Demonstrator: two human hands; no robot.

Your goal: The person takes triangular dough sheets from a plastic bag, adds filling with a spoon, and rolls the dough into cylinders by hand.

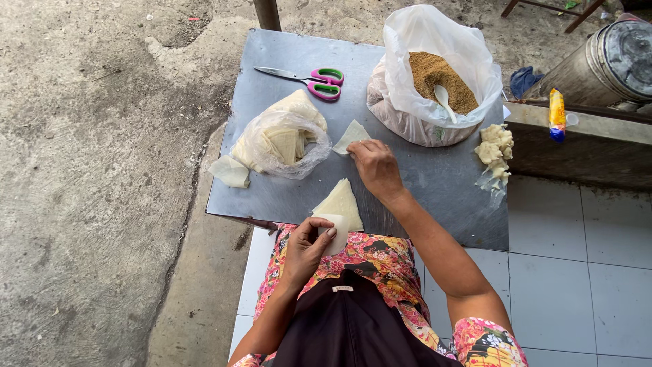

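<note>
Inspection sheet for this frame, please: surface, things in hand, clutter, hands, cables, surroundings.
Surface: grey metal table, scuffed, standing on rough concrete.
Things in hand: pale folded wrapper in the left hand; wrapper piece under the right hand; triangular wrapper stack at the near edge.
Clutter: clear bag of wrappers, scissors with pink and green handles, white bag of brown crumbs with a white spoon, lumps of pale dough.
Hands: left hand grips the folded wrapper; right hand rests fingertips on the wrapper piece.
Cables: nothing seen.
Surroundings: white floor tiles, metal drum on a ledge.
</note>
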